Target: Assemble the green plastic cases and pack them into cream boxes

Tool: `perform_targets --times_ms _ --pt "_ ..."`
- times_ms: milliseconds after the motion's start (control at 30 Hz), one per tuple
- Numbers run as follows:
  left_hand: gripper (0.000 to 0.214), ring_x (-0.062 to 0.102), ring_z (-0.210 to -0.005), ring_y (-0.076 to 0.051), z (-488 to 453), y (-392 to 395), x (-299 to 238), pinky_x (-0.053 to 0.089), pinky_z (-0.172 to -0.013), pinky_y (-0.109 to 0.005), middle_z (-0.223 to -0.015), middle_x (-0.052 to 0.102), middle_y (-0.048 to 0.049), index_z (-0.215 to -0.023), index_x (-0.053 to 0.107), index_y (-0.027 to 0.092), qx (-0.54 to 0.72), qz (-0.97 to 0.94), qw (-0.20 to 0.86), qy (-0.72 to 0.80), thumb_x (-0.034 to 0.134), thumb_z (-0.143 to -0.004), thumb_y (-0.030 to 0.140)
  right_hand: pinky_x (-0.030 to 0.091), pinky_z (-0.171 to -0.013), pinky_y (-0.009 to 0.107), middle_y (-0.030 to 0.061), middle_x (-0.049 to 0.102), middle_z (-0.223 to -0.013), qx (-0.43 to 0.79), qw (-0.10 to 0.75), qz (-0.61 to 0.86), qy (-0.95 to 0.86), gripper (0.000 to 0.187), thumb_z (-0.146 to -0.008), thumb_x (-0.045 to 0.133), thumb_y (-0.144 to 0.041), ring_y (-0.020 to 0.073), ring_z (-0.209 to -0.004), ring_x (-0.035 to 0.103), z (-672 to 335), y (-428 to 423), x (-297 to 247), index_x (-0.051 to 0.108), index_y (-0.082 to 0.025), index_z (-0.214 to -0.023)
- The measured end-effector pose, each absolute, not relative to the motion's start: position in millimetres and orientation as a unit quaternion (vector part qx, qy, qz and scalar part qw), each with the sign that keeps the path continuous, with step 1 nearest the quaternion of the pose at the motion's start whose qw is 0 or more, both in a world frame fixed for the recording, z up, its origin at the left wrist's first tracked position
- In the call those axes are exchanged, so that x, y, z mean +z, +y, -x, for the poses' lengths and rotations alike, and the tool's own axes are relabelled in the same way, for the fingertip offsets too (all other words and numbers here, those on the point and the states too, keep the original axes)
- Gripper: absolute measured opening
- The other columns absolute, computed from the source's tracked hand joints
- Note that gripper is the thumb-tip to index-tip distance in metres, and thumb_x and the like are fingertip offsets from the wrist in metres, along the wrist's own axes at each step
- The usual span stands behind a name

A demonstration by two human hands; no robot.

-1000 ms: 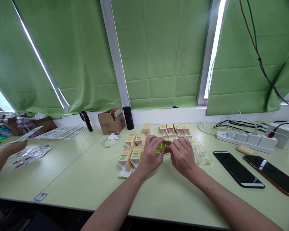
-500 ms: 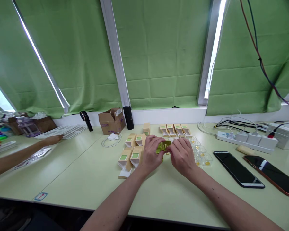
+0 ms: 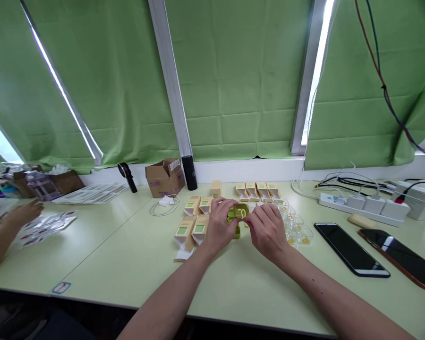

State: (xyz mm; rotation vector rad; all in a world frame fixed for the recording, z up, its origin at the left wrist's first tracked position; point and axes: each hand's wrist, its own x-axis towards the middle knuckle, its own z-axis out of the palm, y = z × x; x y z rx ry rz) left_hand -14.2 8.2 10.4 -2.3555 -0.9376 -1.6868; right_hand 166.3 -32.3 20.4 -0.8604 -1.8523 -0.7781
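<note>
My left hand (image 3: 220, 227) and my right hand (image 3: 268, 230) meet over the middle of the pale green table (image 3: 127, 255), both closed on a small olive-green plastic insert (image 3: 236, 216) held between the fingertips. The insert stands tilted upright, with a pale loop showing near its top. Small tan cartons with green labels (image 3: 193, 226) lie just left of my left hand, some with open flaps. A row of similar cartons (image 3: 257, 191) stands behind my hands. Clear plastic blisters with yellow pieces (image 3: 296, 226) lie to the right of my right hand.
Two phones (image 3: 351, 249) lie at the right, with a white power strip (image 3: 357, 203) and cables behind. A brown cardboard box (image 3: 165, 178), a black cylinder (image 3: 189, 173) and a white charger cable (image 3: 165, 204) stand at the back. Another person's hand (image 3: 21, 215) rests over packets (image 3: 46, 224) at the left.
The green insert has been turned more upright between my fingers. The other person's hand has drawn back from the white trays to the packets at the far left.
</note>
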Motion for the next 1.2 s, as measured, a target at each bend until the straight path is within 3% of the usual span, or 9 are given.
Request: perform_targets --times_ms 367,633,767,1000,1200 --pt "0.041 0.057 -0.119 -0.032 15.9 13.3 10.0 0.053 -0.1 -0.05 -0.114 0.075 -0.0089 -0.123 0.07 0.024 -0.598 0.711 0.038 -0.368 0.082 -0.084 0.02 0.035 -0.093 0.036 0.0045 0.071 -0.09 -0.241 0.47 0.401 -0.749 0.017 -0.102 0.056 -0.015 0.0205 -0.087 0.055 -174.6 -17.5 12.1 0.065 -0.022 -0.089" --pt "0.042 0.061 -0.11 -0.026 16.9 15.1 11.5 0.057 -0.087 -0.04 -0.117 0.066 -0.0108 -0.126 0.071 0.025 -0.625 0.646 -0.046 -0.436 0.082 -0.085 0.026 0.029 -0.088 0.036 0.0028 0.076 -0.081 -0.172 0.315 0.49 -0.795 0.02 -0.09 0.061 -0.004 0.0213 -0.09 0.057 -167.5 -0.8 -6.2 0.067 -0.021 -0.08" --pt "0.037 0.065 -0.104 -0.023 18.1 15.1 13.2 0.055 -0.085 -0.036 -0.119 0.066 -0.011 -0.125 0.071 0.024 -0.636 0.627 -0.082 -0.443 0.078 -0.089 0.033 0.029 -0.09 0.038 0.0055 0.077 -0.085 -0.166 0.249 0.502 -0.811 0.019 -0.092 0.061 -0.007 0.0229 -0.093 0.057 -160.0 2.6 -10.1 0.071 -0.02 -0.082" --pt "0.029 0.071 -0.108 -0.023 18.9 17.3 14.8 0.051 -0.08 -0.031 -0.12 0.071 -0.0115 -0.115 0.066 0.021 -0.66 0.595 -0.166 -0.428 0.07 -0.097 0.043 0.031 -0.094 0.041 0.0095 0.077 -0.097 -0.18 0.206 0.518 -0.81 0.02 -0.092 0.06 -0.008 0.0261 -0.103 0.055 -154.5 5.9 -11.3 0.076 -0.018 -0.087" --pt "0.031 0.072 -0.094 -0.022 17.1 13.9 21.5 0.05 -0.076 -0.029 -0.099 0.073 -0.0081 -0.099 0.065 0.02 -0.671 0.564 -0.194 -0.441 0.072 -0.094 0.049 0.031 -0.096 0.041 0.0107 0.076 -0.097 -0.177 0.189 0.521 -0.814 0.02 -0.093 0.06 -0.01 0.0267 -0.104 0.054 -149.8 9.9 -11.8 0.078 -0.018 -0.089"
